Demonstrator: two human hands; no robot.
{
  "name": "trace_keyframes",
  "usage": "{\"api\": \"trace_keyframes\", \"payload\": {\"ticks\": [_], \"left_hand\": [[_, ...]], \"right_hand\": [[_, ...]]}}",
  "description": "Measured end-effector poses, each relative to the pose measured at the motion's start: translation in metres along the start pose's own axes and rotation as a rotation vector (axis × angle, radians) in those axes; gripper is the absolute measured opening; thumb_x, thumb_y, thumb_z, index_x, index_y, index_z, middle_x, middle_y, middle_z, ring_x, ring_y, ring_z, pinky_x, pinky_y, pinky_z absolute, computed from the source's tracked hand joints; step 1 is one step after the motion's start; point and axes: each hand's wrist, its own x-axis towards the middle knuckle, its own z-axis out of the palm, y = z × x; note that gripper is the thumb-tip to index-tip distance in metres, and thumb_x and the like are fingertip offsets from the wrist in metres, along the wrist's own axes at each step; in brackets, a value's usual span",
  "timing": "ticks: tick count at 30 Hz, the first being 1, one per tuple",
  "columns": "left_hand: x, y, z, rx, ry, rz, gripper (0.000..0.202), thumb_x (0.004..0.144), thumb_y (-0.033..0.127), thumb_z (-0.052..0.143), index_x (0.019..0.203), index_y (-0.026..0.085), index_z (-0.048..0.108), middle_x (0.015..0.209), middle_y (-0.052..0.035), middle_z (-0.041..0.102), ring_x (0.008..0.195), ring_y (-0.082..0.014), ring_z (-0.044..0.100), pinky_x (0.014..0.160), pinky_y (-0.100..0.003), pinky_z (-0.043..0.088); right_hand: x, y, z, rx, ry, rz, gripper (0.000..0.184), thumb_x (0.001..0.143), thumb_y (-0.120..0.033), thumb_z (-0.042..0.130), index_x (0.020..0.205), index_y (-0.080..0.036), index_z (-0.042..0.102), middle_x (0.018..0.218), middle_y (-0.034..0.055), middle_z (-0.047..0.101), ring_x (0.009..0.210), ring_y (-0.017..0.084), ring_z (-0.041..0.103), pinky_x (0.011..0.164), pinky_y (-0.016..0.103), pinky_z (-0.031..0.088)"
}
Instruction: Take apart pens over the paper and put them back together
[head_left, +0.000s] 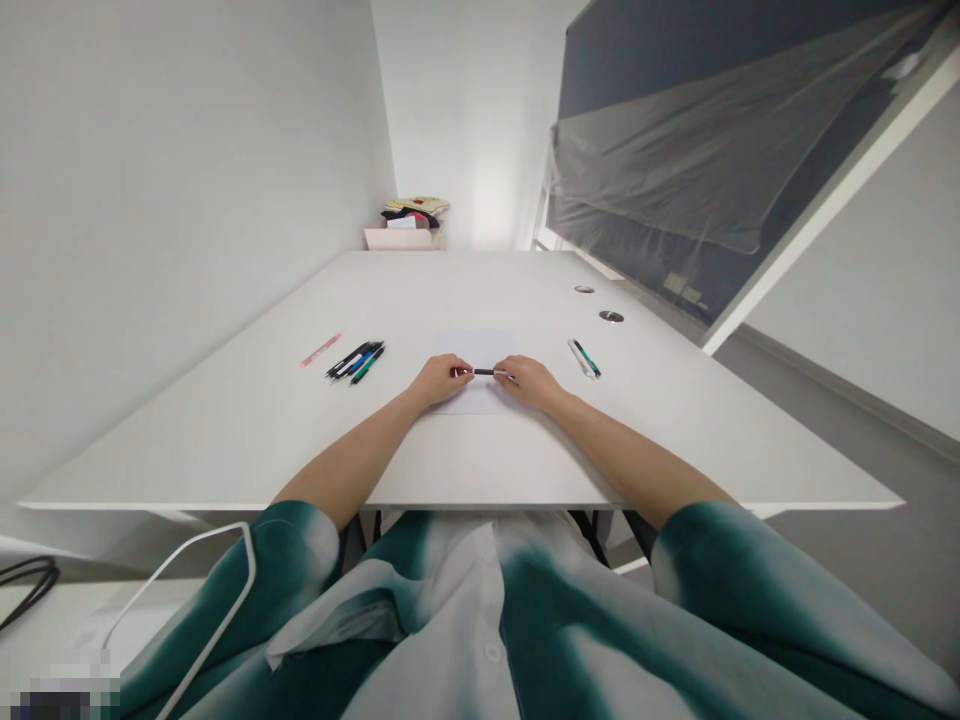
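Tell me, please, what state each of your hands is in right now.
Left hand: closed, holding one end of a black pen.
Right hand: closed, holding the other end of the same pen.

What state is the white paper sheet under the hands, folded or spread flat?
Spread flat: the white paper sheet lies smooth on the white table, no fold showing, under the left hand and right hand.

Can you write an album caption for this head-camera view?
Left hand and right hand hold a slim black pen over white paper on a white desk.
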Motion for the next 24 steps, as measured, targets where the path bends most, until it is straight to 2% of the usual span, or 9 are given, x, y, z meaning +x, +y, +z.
{"api": "trace_keyframes", "payload": {"ticks": [5, 11, 19, 24], "left_hand": [[0.000, -0.001, 0.001, -0.007, 0.021, -0.004, 0.025, 0.084, 0.031, 0.056, 0.092, 0.018, 0.076, 0.088, -0.0058, 0.071, 0.079, -0.0178, 0.062, 0.082, -0.031, 0.049], [0.002, -0.014, 0.000, -0.019, 0.056, -0.034, 0.025, 0.082, 0.029, 0.056, 0.093, 0.017, 0.075, 0.089, -0.0062, 0.070, 0.080, -0.0178, 0.062, 0.083, -0.031, 0.050], [0.003, -0.036, -0.017, -0.033, 0.085, -0.141, 0.026, 0.080, 0.028, 0.057, 0.092, 0.016, 0.075, 0.096, -0.0084, 0.073, 0.086, -0.0202, 0.064, 0.086, -0.034, 0.050], [0.004, -0.045, -0.019, -0.074, 0.101, -0.208, 0.024, 0.080, 0.028, 0.057, 0.090, 0.016, 0.075, 0.092, -0.0088, 0.074, 0.086, -0.0212, 0.064, 0.085, -0.035, 0.050]], "right_hand": [[0.000, 0.002, 0.001, 0.011, 0.006, -0.001, 0.022, 0.095, -0.025, 0.052, 0.107, -0.018, 0.069, 0.105, 0.0096, 0.070, 0.098, 0.021, 0.061, 0.085, 0.030, 0.043], [0.001, 0.008, 0.001, 0.019, 0.016, 0.020, 0.023, 0.094, -0.023, 0.051, 0.107, -0.018, 0.069, 0.104, 0.0100, 0.071, 0.098, 0.020, 0.061, 0.087, 0.030, 0.043], [-0.001, 0.043, -0.009, 0.018, 0.033, 0.062, 0.033, 0.083, -0.010, 0.051, 0.109, -0.016, 0.070, 0.111, 0.0105, 0.071, 0.103, 0.023, 0.061, 0.094, 0.033, 0.044], [-0.004, 0.058, -0.014, 0.002, 0.035, 0.141, 0.034, 0.082, -0.010, 0.050, 0.108, -0.014, 0.071, 0.112, 0.0124, 0.071, 0.103, 0.024, 0.062, 0.095, 0.034, 0.045]]}}
